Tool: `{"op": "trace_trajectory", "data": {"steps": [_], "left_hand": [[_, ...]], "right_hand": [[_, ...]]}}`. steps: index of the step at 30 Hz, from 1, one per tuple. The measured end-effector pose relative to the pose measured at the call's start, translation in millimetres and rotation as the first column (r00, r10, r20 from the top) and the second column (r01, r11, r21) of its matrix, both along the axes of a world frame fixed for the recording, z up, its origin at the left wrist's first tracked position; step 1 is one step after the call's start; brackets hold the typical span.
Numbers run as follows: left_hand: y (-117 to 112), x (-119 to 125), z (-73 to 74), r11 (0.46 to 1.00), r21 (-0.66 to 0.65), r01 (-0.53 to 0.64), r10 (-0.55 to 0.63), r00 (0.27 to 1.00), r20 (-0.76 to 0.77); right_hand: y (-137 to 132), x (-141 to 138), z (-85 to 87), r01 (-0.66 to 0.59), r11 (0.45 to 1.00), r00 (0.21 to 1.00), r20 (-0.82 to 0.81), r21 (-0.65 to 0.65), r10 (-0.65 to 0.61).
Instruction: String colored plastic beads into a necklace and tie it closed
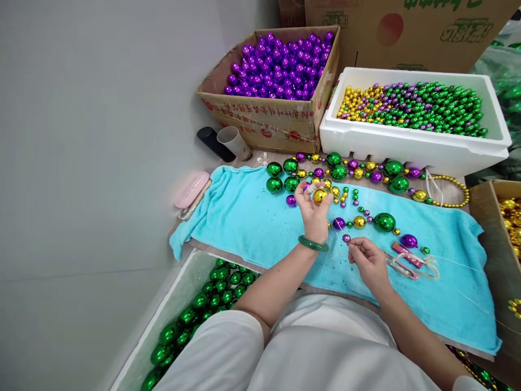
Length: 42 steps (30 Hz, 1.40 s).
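Note:
My left hand [311,209], with a green bangle on its wrist, is closed around a gold bead [319,195] held above the turquoise towel [252,217]. My right hand [366,260] pinches a thin clear thread just below a small purple bead [346,238] threaded on it. The thread runs up from that bead toward my left hand. A strung row of green, gold and purple beads [382,221] lies on the towel to the right of my hands.
A cardboard box of purple beads [280,70] and a white foam box of mixed beads [411,103] stand at the back. A foam tray of green beads [195,309] sits at lower left. Pink scissors [407,258] lie near my right hand. A pink case [191,189] lies left.

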State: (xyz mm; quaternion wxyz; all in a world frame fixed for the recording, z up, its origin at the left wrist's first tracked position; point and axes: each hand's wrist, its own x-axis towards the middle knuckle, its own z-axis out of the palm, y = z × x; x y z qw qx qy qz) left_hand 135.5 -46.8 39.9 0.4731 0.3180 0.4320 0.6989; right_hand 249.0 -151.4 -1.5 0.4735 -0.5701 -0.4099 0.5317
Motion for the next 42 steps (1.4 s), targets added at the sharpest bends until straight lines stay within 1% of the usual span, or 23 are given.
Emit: {"op": "trace_trajectory", "data": {"steps": [2, 4, 7, 11, 15, 18, 20, 23, 27, 29, 32, 36, 42], "left_hand": [[1, 1, 0.4, 1.0, -0.001, -0.003, 0.003, 1.0, -0.014], [2, 1, 2.0, 0.999, -0.029, 0.017, -0.017, 1.0, -0.004], [2, 1, 6.2, 0.995, -0.045, 0.088, -0.086, 0.995, 0.049], [-3, -1, 13.7, 0.977, -0.063, 0.204, -0.198, 0.976, 0.096], [-11, -4, 22.4, 0.958, -0.015, 0.287, -0.284, 0.953, 0.11], [-18, -6, 29.1, 0.932, 0.018, 0.361, -0.361, 0.924, 0.124], [-22, -7, 32.6, 0.921, 0.036, 0.389, -0.39, 0.916, 0.096], [-27, -8, 35.6, 0.912, 0.079, 0.403, -0.406, 0.913, 0.029], [-30, -9, 36.4, 0.913, 0.132, 0.387, -0.386, 0.922, -0.034], [-30, -9, 35.6, 0.907, 0.159, 0.389, -0.389, 0.921, -0.034], [-30, -10, 32.6, 0.888, 0.185, 0.422, -0.431, 0.902, 0.007], [-28, -10, 28.4, 0.868, 0.196, 0.456, -0.47, 0.882, 0.03], [-25, -14, 29.2, 0.882, 0.148, 0.447, -0.453, 0.891, 0.008]], "right_hand": [[-1, -2, -0.3, -0.01, 1.0, 1.0, -0.005, 0.016, 0.01], [-1, -3, -0.9, -0.005, 0.999, 1.0, -0.006, 0.033, 0.006], [1, -2, -4.6, 0.021, 0.999, 1.0, 0.0, 0.037, -0.021], [4, 2, -14.7, 0.054, 0.998, 0.999, 0.005, 0.044, -0.054], [5, 6, -21.8, 0.06, 0.997, 0.997, -0.049, 0.054, -0.057], [5, 7, -21.6, 0.045, 0.997, 0.993, -0.108, 0.065, -0.037], [6, 7, -20.3, 0.038, 0.997, 0.992, -0.126, 0.073, -0.029], [6, 7, -19.7, 0.045, 0.996, 0.99, -0.136, 0.08, -0.034], [6, 10, -23.4, 0.066, 0.994, 0.987, -0.154, 0.092, -0.051], [5, 11, -26.7, 0.063, 0.992, 0.985, -0.168, 0.105, -0.045], [4, 12, -30.9, 0.051, 0.99, 0.982, -0.187, 0.128, -0.026], [4, 12, -31.6, 0.041, 0.99, 0.98, -0.196, 0.134, -0.014], [8, 17, -30.5, 0.049, 0.989, 0.991, -0.131, 0.139, -0.031]]}}
